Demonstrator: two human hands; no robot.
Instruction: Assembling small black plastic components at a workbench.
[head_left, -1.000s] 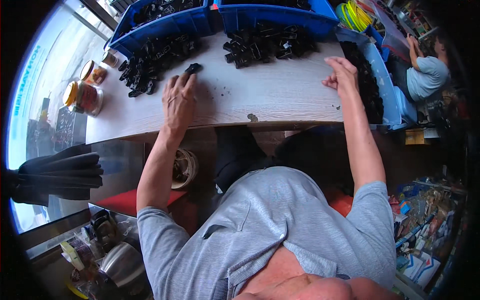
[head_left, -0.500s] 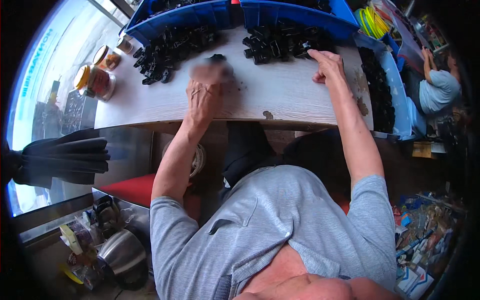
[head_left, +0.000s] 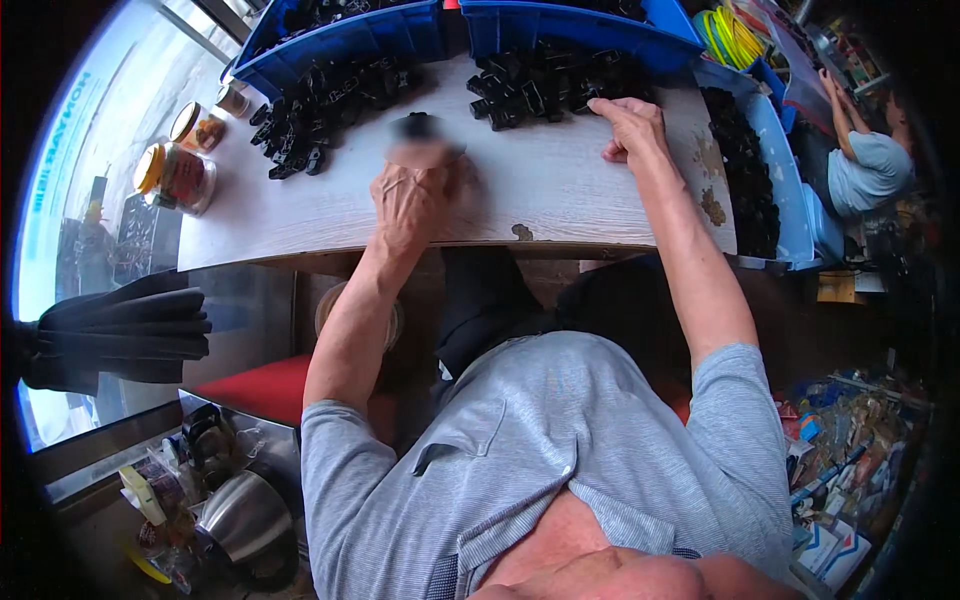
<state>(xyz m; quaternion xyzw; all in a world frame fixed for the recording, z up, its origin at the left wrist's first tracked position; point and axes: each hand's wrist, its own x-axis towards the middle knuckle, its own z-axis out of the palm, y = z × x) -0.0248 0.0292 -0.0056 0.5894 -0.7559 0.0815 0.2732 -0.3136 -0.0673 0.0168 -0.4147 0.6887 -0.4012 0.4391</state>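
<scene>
My left hand is at the middle of the white wood-grain table, its fingers bent and blurred. A small black plastic part, also blurred, sticks out past the fingertips and appears to be held. My right hand is farther right, its index finger stretched to the front edge of a pile of black plastic parts. The thumb stands apart from that finger, and nothing shows between them. A second pile of black parts lies to the left, beyond my left hand.
Two blue bins with black parts stand along the far edge. A light blue bin of parts adjoins the table's right side. Lidded jars stand at the left. Another person is at the far right. A steel kettle sits lower left.
The whole view has shifted slightly, so the table appears farther left. My left hand has moved a little right over the table; my right hand stays at the pile's edge.
</scene>
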